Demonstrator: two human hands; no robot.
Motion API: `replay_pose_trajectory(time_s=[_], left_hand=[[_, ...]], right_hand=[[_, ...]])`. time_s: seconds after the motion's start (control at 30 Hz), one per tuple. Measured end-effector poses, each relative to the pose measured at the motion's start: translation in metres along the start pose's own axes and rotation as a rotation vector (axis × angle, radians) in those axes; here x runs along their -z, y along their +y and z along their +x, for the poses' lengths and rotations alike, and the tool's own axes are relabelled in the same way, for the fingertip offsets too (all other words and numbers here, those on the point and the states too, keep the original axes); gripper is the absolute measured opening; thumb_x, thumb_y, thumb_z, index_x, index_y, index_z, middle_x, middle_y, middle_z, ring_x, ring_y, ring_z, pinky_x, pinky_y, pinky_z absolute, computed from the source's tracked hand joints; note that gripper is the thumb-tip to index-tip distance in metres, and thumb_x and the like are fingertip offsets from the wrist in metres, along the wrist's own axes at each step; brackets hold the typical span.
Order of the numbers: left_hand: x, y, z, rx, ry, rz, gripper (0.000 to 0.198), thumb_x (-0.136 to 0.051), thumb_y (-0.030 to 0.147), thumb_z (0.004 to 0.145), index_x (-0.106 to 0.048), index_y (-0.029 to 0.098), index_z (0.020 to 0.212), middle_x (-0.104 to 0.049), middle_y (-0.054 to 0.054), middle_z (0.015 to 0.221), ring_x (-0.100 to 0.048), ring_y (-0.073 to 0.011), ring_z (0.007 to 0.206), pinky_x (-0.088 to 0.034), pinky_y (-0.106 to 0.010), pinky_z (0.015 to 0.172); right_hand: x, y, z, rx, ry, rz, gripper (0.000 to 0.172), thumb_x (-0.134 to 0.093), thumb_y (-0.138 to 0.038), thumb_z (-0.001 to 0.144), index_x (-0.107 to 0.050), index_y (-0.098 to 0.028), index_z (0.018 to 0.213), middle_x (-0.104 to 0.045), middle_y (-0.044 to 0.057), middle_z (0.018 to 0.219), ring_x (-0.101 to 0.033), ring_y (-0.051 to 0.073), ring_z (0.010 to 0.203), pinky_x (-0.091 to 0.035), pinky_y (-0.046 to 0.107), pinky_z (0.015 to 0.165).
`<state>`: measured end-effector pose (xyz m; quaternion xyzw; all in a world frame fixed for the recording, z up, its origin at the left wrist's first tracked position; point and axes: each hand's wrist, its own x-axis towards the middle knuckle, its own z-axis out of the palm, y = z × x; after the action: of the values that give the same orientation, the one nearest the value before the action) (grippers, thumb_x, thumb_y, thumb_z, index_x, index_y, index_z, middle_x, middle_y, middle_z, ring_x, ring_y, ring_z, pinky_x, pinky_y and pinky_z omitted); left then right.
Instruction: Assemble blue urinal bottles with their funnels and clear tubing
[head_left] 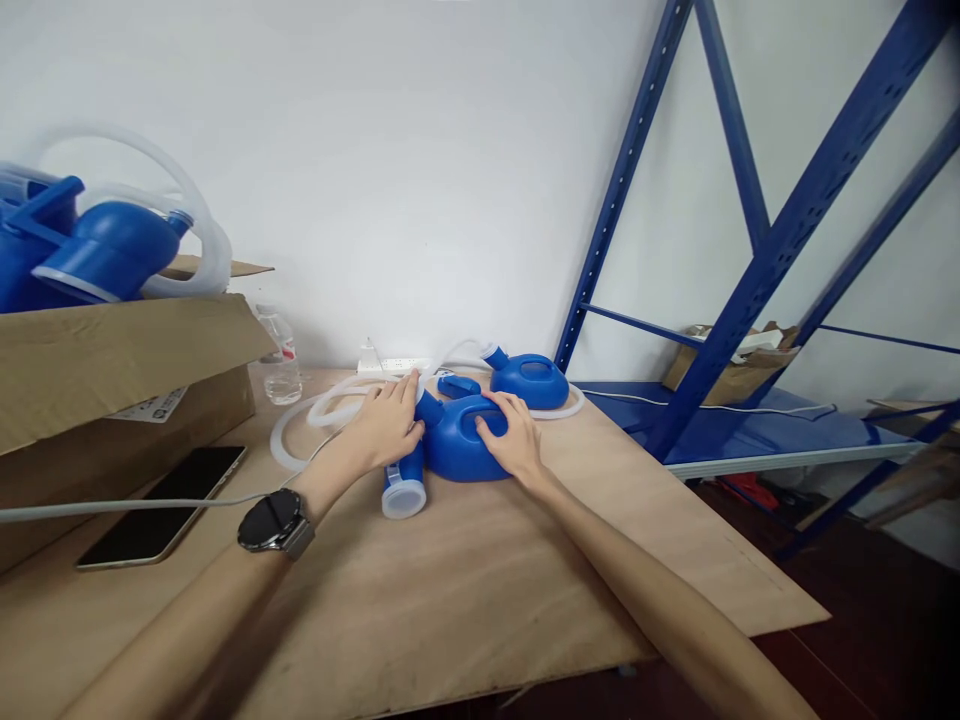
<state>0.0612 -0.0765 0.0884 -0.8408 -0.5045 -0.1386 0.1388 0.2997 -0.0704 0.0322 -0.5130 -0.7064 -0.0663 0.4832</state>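
Note:
A blue plastic urinal bottle (pixel 457 445) with a moulded handle lies on its side in front of me, its neck pointing left. My right hand (pixel 515 435) grips it at the handle end, thumb by the handle opening. At the neck, my left hand (pixel 386 425) is closed around the mouth, where a white cap partly shows behind the fingers. A blue funnel-shaped piece with a white lid (pixel 404 499) lies just below the left hand. Translucent hose (pixel 281 440) coils behind the left wrist. Farther back rests a second blue urinal bottle (pixel 531 381), with a small blue part (pixel 458 387) beside it.
On the wooden table (pixel 450 600) at left stand a cardboard box (pixel 127 350) holding blue bottles and hoses, a phone (pixel 165 505) and a water bottle (pixel 281 355). A white cable crosses the phone. A power strip (pixel 394 366) lies by the wall; blue shelving (pixel 750 300) rises at right.

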Motion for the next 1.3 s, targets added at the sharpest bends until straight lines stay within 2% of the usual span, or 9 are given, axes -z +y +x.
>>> replay_pose_trajectory(time_s=[0.1,0.23,0.4,0.57,0.8,0.97,1.1,1.17,1.3], left_hand=[[0.009,0.000,0.001,-0.021,-0.039,0.046,0.072,-0.041,0.031,0.095,-0.030,-0.009,0.153,-0.038,-0.033,0.158,-0.045,-0.0409,0.142,-0.036,-0.052,0.114],[0.020,-0.027,0.006,-0.104,-0.129,-0.111,0.069,-0.041,0.032,0.097,-0.029,0.001,0.158,-0.041,-0.023,0.160,-0.043,-0.0337,0.146,-0.034,-0.044,0.118],[0.039,-0.056,0.016,-0.186,-0.229,-0.445,0.075,-0.066,0.057,0.085,-0.053,0.020,0.149,-0.052,-0.010,0.155,-0.051,-0.0318,0.140,-0.042,-0.035,0.112],[0.047,-0.055,0.027,-0.089,-0.283,-0.520,0.086,-0.085,0.056,0.064,-0.064,0.022,0.140,-0.073,-0.009,0.129,-0.066,-0.0345,0.121,-0.051,-0.032,0.094],[0.046,-0.051,0.030,-0.038,-0.283,-0.558,0.090,-0.091,0.053,0.054,-0.069,0.020,0.134,-0.080,-0.007,0.110,-0.072,-0.0332,0.104,-0.052,-0.031,0.085],[0.046,-0.049,0.020,-0.033,-0.228,-0.597,0.085,-0.086,0.058,0.057,-0.072,0.018,0.130,-0.076,-0.010,0.122,-0.069,-0.0345,0.110,-0.052,-0.032,0.089],[0.056,-0.045,0.022,-0.008,-0.263,-0.658,0.078,-0.085,0.059,0.056,-0.076,0.020,0.123,-0.074,-0.010,0.127,-0.066,-0.0346,0.116,-0.050,-0.032,0.092],[0.060,-0.040,0.029,0.020,-0.282,-0.667,0.068,-0.081,0.062,0.061,-0.078,0.020,0.116,-0.077,-0.009,0.121,-0.067,-0.0320,0.113,-0.050,-0.030,0.090],[0.056,-0.023,0.050,0.185,-0.238,-0.549,0.050,-0.056,0.060,0.084,-0.081,0.017,0.088,-0.080,-0.008,0.089,-0.070,-0.0248,0.088,-0.048,-0.028,0.074]], right_hand=[[0.001,0.000,0.001,-0.004,-0.013,0.001,0.042,-0.063,-0.031,0.087,-0.067,-0.027,0.129,-0.069,0.007,0.126,-0.061,0.030,0.117,-0.053,0.046,0.098],[0.004,0.006,0.004,0.034,-0.059,0.033,0.041,-0.063,-0.030,0.088,-0.065,-0.026,0.129,-0.068,0.008,0.126,-0.061,0.030,0.117,-0.053,0.046,0.099],[0.010,0.016,0.006,0.105,-0.103,0.100,0.038,-0.058,-0.028,0.091,-0.065,-0.025,0.128,-0.068,0.007,0.126,-0.061,0.028,0.118,-0.048,0.047,0.106],[0.010,0.013,0.003,0.067,-0.073,0.094,0.040,-0.060,-0.027,0.089,-0.065,-0.025,0.128,-0.069,0.008,0.125,-0.061,0.029,0.117,-0.050,0.047,0.103],[0.010,0.008,0.001,0.040,-0.050,0.090,0.044,-0.061,-0.022,0.083,-0.067,-0.025,0.126,-0.069,0.007,0.125,-0.061,0.029,0.118,-0.052,0.045,0.102],[0.009,0.009,0.003,0.042,-0.073,0.067,0.044,-0.061,-0.023,0.083,-0.065,-0.025,0.127,-0.068,0.008,0.125,-0.061,0.029,0.117,-0.051,0.046,0.103],[0.010,0.010,0.005,0.048,-0.113,0.041,0.043,-0.060,-0.025,0.085,-0.064,-0.025,0.129,-0.068,0.008,0.126,-0.060,0.029,0.117,-0.051,0.047,0.102],[0.011,0.009,0.006,0.056,-0.122,0.039,0.043,-0.059,-0.024,0.087,-0.063,-0.024,0.129,-0.067,0.009,0.125,-0.060,0.029,0.116,-0.050,0.047,0.102],[0.015,0.003,0.003,0.073,-0.143,-0.010,0.041,-0.055,-0.025,0.091,-0.062,-0.023,0.131,-0.066,0.010,0.124,-0.058,0.029,0.115,-0.049,0.047,0.102]])
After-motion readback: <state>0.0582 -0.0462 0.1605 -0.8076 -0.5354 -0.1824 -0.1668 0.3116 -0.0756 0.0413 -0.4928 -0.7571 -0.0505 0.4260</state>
